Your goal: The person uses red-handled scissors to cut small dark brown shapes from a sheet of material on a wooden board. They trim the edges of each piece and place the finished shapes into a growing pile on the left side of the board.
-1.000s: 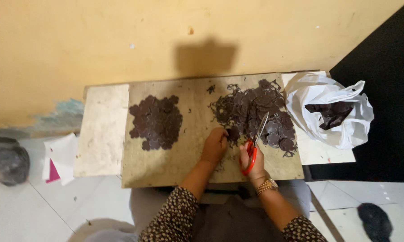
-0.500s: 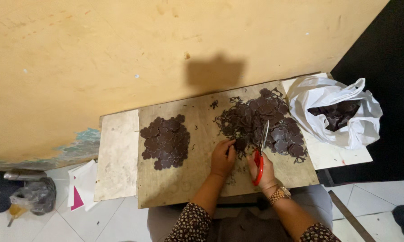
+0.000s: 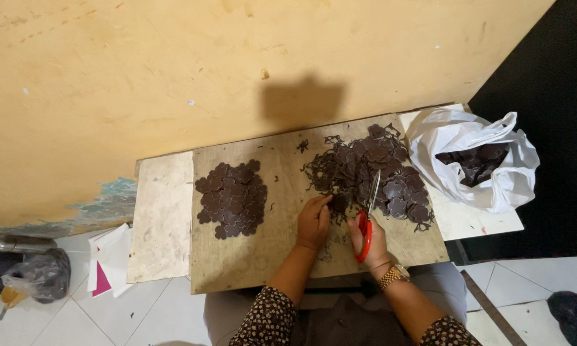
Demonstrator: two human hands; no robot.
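Note:
On a wooden board [image 3: 269,250] lie two heaps of dark brown flower-shaped cut pieces. The tidy heap [image 3: 232,198] is on the left; a bigger, messier heap [image 3: 365,168] with trimmings is on the right. My left hand [image 3: 314,221] pinches a dark brown piece [image 3: 336,204] at the near edge of the messy heap. My right hand [image 3: 368,240] grips red-handled scissors [image 3: 368,218], blades pointing away from me over the heap. A gold watch is on my right wrist.
A white plastic bag [image 3: 474,163] holding more dark pieces sits at the right end of the low table. A pale board [image 3: 160,218] lies left of the wooden one. A yellow wall stands behind. Papers [image 3: 109,259] and a bag [image 3: 32,275] lie on the tiled floor at left.
The view has shifted a little between frames. Both hands stay at the near edge of the messy heap, with the left hand now pinching a piece beside the scissors.

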